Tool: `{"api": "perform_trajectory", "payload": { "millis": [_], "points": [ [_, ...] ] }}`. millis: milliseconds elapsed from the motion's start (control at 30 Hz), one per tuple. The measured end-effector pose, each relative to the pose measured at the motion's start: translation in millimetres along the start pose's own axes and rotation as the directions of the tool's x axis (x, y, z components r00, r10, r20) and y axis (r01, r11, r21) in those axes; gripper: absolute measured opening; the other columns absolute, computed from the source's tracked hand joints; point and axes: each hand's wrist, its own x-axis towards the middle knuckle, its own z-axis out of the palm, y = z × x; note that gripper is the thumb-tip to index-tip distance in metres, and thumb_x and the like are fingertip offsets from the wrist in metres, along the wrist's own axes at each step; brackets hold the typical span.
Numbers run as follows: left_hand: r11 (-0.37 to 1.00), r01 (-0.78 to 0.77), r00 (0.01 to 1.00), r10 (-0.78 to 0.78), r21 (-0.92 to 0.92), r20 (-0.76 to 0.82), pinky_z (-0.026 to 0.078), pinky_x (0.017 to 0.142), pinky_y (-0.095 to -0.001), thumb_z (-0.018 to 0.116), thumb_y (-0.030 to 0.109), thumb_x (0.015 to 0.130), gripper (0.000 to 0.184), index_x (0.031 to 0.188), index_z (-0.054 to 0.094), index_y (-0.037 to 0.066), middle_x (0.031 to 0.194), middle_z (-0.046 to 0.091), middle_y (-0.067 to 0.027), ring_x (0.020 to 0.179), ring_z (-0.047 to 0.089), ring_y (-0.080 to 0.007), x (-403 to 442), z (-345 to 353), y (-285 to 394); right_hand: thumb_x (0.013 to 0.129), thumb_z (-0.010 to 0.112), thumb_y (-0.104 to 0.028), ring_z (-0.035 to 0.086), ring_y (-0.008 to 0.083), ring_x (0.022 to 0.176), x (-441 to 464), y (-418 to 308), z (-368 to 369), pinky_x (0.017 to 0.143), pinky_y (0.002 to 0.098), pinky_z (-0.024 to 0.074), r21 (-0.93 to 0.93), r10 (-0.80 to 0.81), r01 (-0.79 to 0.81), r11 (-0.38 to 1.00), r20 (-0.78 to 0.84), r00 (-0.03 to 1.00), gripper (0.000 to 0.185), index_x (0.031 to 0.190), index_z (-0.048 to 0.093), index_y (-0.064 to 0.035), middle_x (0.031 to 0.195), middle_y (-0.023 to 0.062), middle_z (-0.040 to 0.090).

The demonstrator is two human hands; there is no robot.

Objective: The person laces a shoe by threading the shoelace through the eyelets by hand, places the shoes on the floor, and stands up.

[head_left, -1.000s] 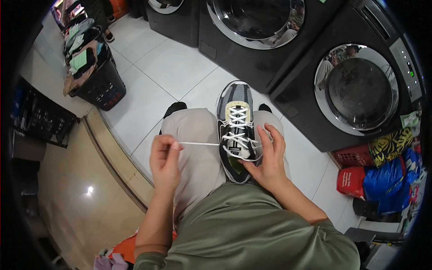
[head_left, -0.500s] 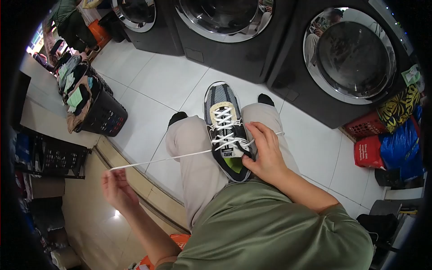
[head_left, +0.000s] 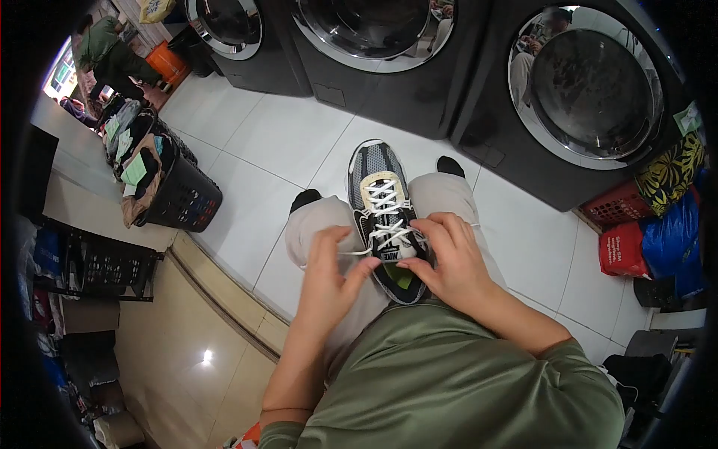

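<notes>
Bringing the left hand back from well out to the side to just beside the low-cut, grey-and-black mesh sneaker, no longer drawing the thin white cord lace out straight. Holding the left hand half open, parting thumb and curved fingers, with the lace running slackly toward them; leaving unclear any grip on it. Keeping the right hand at the sneaker's other side, spreading thumb and fingertips partly apart against the collar, with any hold on a lace too hidden to tell. Resting the sneaker in the lap, between two legs in pale beige trousers, pointing its toe away from the loose olive-green shirt and showing its bright green insole. Sitting beyond it on white square floor tiles: dark front-loading machines with round glass doors. Standing to the left: a black perforated plastic basket heaped with clothes. Lying to the right: a shiny red bag, touching a crumpled blue bag.
</notes>
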Motion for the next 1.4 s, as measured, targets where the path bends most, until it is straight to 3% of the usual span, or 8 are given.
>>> {"api": "perform_trajectory", "payload": {
  "millis": [200, 400, 567, 900, 1100, 1200, 1300, 1400],
  "points": [
    [0.917, 0.241, 0.970, -0.213, -0.317, 0.121, 0.051, 0.075, -0.0331, 0.069, 0.013, 0.095, 0.016, 0.101, 0.063, 0.000, 0.090, 0.065, -0.0130, 0.079, 0.063, -0.0238, -0.8, 16.5, -22.6, 0.088, 0.074, -0.012, 0.062, 0.0289, 0.081, 0.8, 34.3, -19.7, 0.072, 0.0373, 0.0475, 0.316, 0.154, -0.232, 0.920, 0.253, 0.955, 0.015, 0.095, 0.066, -0.0022, 0.086, 0.0099, 0.060],
    [0.980, 0.182, 0.983, -0.178, -0.082, 0.052, 0.048, 0.069, -0.0311, 0.067, 0.012, 0.096, 0.012, 0.095, 0.062, 0.001, 0.083, 0.061, -0.0088, 0.074, 0.059, -0.0182, 2.9, 13.1, -13.3, 0.092, 0.069, -0.009, 0.058, 0.0275, 0.074, 4.6, 43.5, -38.8, 0.068, 0.0368, 0.0456, 0.268, 0.229, -0.291, 0.919, 0.239, 0.944, 0.008, 0.090, 0.064, -0.0017, 0.083, 0.0108, 0.058],
    [0.932, 0.259, 0.962, -0.225, -0.254, 0.155, 0.048, 0.070, -0.0269, 0.064, 0.006, 0.098, 0.007, 0.097, 0.060, -0.001, 0.084, 0.058, -0.0028, 0.077, 0.056, -0.0120, 2.0, 22.3, -25.4, 0.091, 0.070, -0.009, 0.059, 0.0288, 0.079, 4.3, 44.2, -36.9, 0.071, 0.0376, 0.0469, 0.229, 0.272, -0.330, 0.916, 0.250, 0.929, 0.009, 0.093, 0.065, -0.0018, 0.088, 0.0108, 0.059],
    [0.991, -0.129, 0.991, 0.130, -0.024, 0.040, 0.051, 0.071, -0.0305, 0.068, 0.003, 0.094, 0.006, 0.099, 0.066, 0.000, 0.092, 0.061, -0.0094, 0.080, 0.063, -0.0213, 7.3, 13.7, -6.7, 0.069, 0.076, -0.001, 0.060, 0.0298, 0.097, 6.9, 4.0, 2.5, 0.085, 0.0423, 0.0443, 0.001, -0.289, 0.290, 0.957, -0.040, 0.956, 0.030, 0.099, 0.072, -0.0075, 0.108, 0.0116, 0.062],
    [0.999, -0.001, 0.996, 0.006, -0.054, 0.084, 0.044, 0.061, -0.0294, 0.063, 0.011, 0.099, 0.013, 0.092, 0.062, 0.000, 0.084, 0.058, -0.0071, 0.068, 0.054, -0.0162, 6.6, 17.0, -9.1, 0.076, 0.067, -0.016, 0.060, 0.0277, 0.102, 13.8, 4.1, 17.3, 0.089, 0.0436, 0.0436, -0.225, -0.438, 0.426, 0.876, -0.004, 0.899, 0.026, 0.100, 0.070, -0.0057, 0.114, 0.0121, 0.062],
    [0.419, 0.627, 0.779, -0.355, -0.657, 0.518, 0.038, 0.057, -0.0259, 0.061, 0.018, 0.101, 0.019, 0.089, 0.062, 0.003, 0.077, 0.055, -0.0020, 0.063, 0.047, -0.0110, 10.6, 15.3, -24.8, 0.078, 0.063, -0.018, 0.060, 0.0260, 0.104, 15.3, 4.8, 21.9, 0.092, 0.0427, 0.0435, -0.296, -0.516, 0.496, 0.816, 0.012, 0.857, 0.027, 0.099, 0.069, -0.0030, 0.117, 0.0121, 0.063],
    [0.093, 0.708, 0.695, -0.262, -0.700, 0.669, 0.034, 0.057, -0.0228, 0.061, 0.023, 0.101, 0.020, 0.090, 0.062, 0.006, 0.073, 0.053, 0.0026, 0.063, 0.043, -0.0076, 13.1, 9.2, -28.8, 0.077, 0.066, -0.019, 0.059, 0.0255, 0.105, 14.1, 12.0, 27.1, 0.090, 0.0427, 0.0429, -0.323, -0.587, 0.567, 0.758, 0.042, 0.808, 0.029, 0.100, 0.070, -0.0018, 0.115, 0.0102, 0.064],
    [0.383, 0.706, 0.708, -0.394, -0.596, 0.586, 0.035, 0.058, -0.0233, 0.061, 0.023, 0.102, 0.019, 0.093, 0.063, 0.006, 0.073, 0.054, 0.0034, 0.063, 0.043, -0.0071, 12.1, 9.2, -30.5, 0.077, 0.064, -0.019, 0.060, 0.0251, 0.106, 17.0, 12.7, 28.5, 0.093, 0.0419, 0.0424, -0.321, -0.609, 0.595, 0.737, 0.069, 0.790, 0.029, 0.098, 0.069, -0.0008, 0.114, 0.0101, 0.064]
  ]
}}
